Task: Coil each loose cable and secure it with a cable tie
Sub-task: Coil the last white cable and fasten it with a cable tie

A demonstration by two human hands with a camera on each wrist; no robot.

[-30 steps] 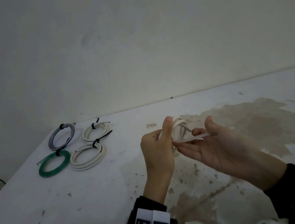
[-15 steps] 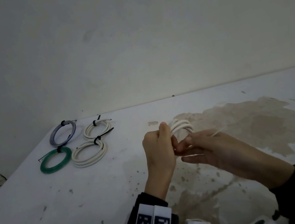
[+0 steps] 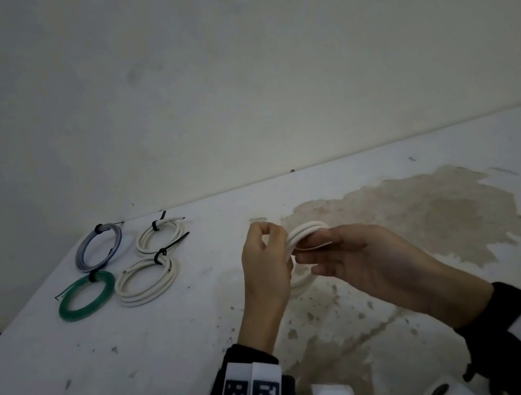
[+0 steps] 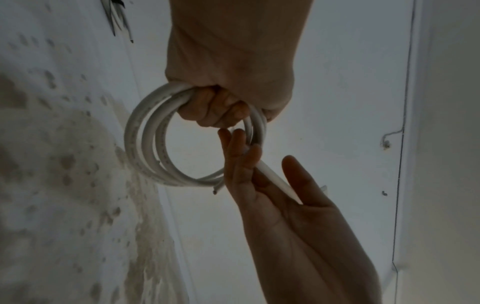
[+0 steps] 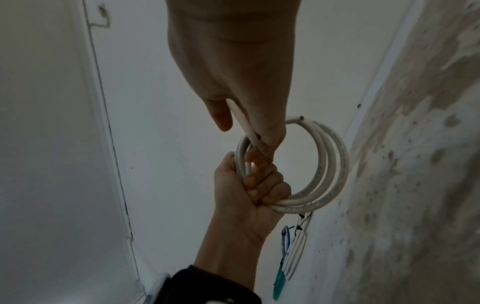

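A bare, worn room serving as a makeshift work spot

A white table (image 3: pixel 76 386) is showing brown stains (image 3: pixel 430 219) and chipped paint against a scuffed plain wall (image 3: pixel 231 80), with tied cable coils (image 3: pixel 118 267) lying grouped at its far corner; what kind of building is unclear

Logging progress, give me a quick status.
Left hand grips white coil. Right hand pinches white cable tie at the coil, not yet fastened. Nothing in the way.

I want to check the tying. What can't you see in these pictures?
- Tie tip: hidden by the right hand, left wrist view.
- Whether the tie wraps the coil: fingers hide it in every view.
- Coil's lower part, head view: behind the left hand.
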